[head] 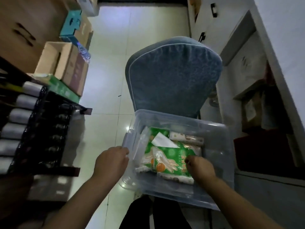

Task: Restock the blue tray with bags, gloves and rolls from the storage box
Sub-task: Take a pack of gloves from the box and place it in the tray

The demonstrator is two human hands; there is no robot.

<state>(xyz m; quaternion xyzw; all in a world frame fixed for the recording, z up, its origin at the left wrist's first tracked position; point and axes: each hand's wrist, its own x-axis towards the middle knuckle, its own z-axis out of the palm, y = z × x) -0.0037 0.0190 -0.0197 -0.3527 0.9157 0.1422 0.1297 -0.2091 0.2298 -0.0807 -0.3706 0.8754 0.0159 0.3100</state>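
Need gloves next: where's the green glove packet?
Head view, lower right: the green glove packet lies in the clear plastic storage box, by the right hand.

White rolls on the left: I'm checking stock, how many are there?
6 white rolls lie in a row by the dark tray, far to near; the frame edge may hide more.

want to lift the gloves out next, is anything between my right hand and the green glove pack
Nothing visible: the right hand touches the green glove pack, which lies on top in the clear box.
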